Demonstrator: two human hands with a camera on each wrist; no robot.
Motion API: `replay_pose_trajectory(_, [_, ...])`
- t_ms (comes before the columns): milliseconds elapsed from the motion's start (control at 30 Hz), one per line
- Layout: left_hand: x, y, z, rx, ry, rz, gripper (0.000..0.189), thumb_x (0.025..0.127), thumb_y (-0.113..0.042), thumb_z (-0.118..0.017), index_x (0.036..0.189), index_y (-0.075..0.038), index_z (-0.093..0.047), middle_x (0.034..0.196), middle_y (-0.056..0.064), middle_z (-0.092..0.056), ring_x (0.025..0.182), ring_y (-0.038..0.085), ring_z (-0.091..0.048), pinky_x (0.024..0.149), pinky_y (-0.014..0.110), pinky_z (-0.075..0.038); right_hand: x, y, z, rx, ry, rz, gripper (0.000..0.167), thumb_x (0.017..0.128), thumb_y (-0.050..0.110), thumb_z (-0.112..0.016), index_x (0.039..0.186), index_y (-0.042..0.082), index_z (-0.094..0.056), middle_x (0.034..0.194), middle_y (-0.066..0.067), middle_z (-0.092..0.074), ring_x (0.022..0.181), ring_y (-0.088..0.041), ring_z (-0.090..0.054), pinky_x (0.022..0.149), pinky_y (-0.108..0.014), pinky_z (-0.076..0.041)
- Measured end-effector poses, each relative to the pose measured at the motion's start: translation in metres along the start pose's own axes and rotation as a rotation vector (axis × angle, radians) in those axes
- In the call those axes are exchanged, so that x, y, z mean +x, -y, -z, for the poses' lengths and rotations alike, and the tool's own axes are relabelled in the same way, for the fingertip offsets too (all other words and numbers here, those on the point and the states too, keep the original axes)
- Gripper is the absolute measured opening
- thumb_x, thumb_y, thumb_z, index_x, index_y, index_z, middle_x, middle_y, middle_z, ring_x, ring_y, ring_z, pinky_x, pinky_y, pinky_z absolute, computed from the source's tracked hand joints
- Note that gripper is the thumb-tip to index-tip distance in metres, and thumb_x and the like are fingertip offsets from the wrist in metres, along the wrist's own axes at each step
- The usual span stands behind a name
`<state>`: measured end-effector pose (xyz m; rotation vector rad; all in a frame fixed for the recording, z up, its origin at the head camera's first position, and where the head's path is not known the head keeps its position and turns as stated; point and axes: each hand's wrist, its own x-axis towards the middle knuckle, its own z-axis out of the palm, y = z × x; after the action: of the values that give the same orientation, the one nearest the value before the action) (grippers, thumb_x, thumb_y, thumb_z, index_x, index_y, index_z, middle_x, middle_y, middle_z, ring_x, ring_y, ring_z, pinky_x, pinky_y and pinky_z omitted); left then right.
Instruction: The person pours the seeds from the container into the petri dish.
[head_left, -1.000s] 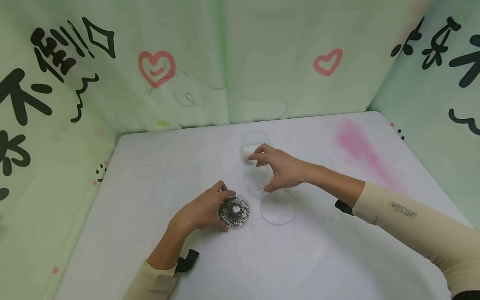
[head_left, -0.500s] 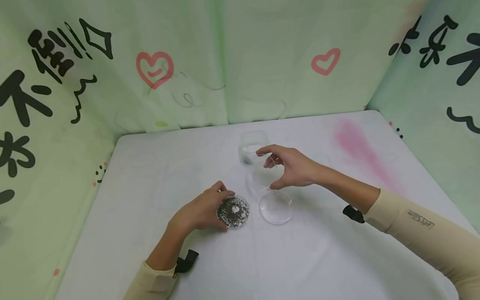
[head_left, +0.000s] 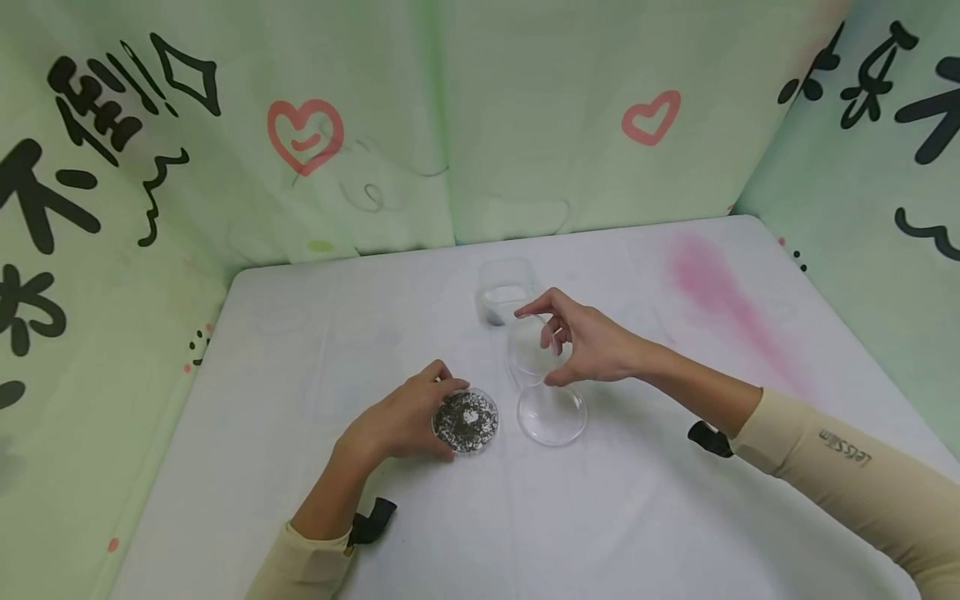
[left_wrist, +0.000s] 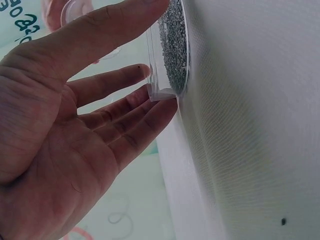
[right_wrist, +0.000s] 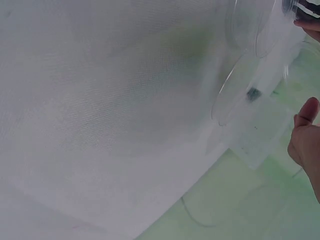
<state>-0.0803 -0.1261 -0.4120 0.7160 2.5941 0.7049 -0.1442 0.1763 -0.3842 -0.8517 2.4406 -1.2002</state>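
Note:
My left hand [head_left: 408, 421] grips a clear petri dish [head_left: 471, 429] by its sides, thumb on one side and fingers on the other. Dark and whitish grains fill part of it; in the left wrist view the grains [left_wrist: 175, 45] lie against its lower face, close to the cloth. Farther back, my right hand [head_left: 596, 343] pinches a clear round dish or lid [head_left: 529, 358] between thumb and fingers; its faint outline leaves its exact tilt unclear. Just below it, another clear round dish [head_left: 552, 415] lies on the table, right of the grain-filled one.
A clear rectangular container [head_left: 507, 271] stands near the back edge, with a small dark heap [head_left: 495, 317] at its near end. White cloth covers the table [head_left: 637, 517]. Green curtains [head_left: 525, 125] with drawings and writing surround the back and sides.
My right hand has drawn back to the right from the rectangular container, the clear round piece shifting right with it. My left hand and its dish have barely moved.

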Motion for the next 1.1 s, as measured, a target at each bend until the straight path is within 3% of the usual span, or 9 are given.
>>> replay_pose_trajectory(133, [0.0,0.0,0.0,0.001,-0.005,-0.006,0.09,0.066,-0.017,-0.1,0.145,-0.005,-0.059,0.127,0.007,-0.051,0.117,0.024,-0.059,0.104,0.042,-0.052,0.001,-0.001,-0.001,0.025,-0.004,0.005,0.083,0.069,0.002,-0.091,0.138,0.01,-0.045,0.147,-0.007,-0.057,0.099,-0.035,-0.062,0.087,-0.04,-0.053])
replay_pose_trajectory(400, [0.001,0.001,-0.001,0.004,-0.009,0.003,0.09,0.066,-0.017,-0.1,0.145,-0.005,-0.059,0.127,0.007,-0.052,0.117,0.024,-0.059,0.104,0.041,-0.052,0.002,-0.001,-0.002,0.105,-0.005,0.016,0.081,0.072,0.003,-0.09,0.14,0.008,-0.046,0.15,-0.015,-0.051,0.135,-0.037,-0.056,0.117,-0.047,-0.042])
replay_pose_trajectory(633, [0.002,0.001,-0.001,0.013,-0.014,0.0,0.09,0.067,-0.017,-0.1,0.146,-0.005,-0.058,0.128,0.008,-0.051,0.118,0.025,-0.058,0.105,0.042,-0.052,0.001,0.004,-0.01,0.127,0.043,0.05,0.081,0.073,0.001,-0.088,0.143,0.01,-0.05,0.151,-0.012,-0.049,0.135,-0.041,-0.054,0.116,-0.057,-0.042])
replay_pose_trajectory(867, [0.003,0.002,-0.001,0.023,-0.019,-0.004,0.091,0.068,-0.019,-0.099,0.148,-0.005,-0.056,0.128,0.007,-0.049,0.118,0.024,-0.058,0.104,0.041,-0.051,0.003,0.011,-0.02,-0.068,0.103,0.097,0.084,0.073,0.006,-0.086,0.15,0.015,-0.053,0.148,-0.008,-0.051,0.134,-0.034,-0.053,0.111,-0.053,-0.047])
replay_pose_trajectory(1100, [0.003,0.001,0.0,0.033,-0.023,0.005,0.092,0.068,-0.02,-0.099,0.148,-0.005,-0.056,0.128,0.007,-0.05,0.117,0.024,-0.059,0.104,0.041,-0.052,0.004,0.016,-0.028,-0.256,0.174,0.069,0.082,0.072,0.017,-0.085,0.149,0.014,-0.056,0.148,-0.004,-0.055,0.138,-0.028,-0.051,0.11,-0.053,-0.044])
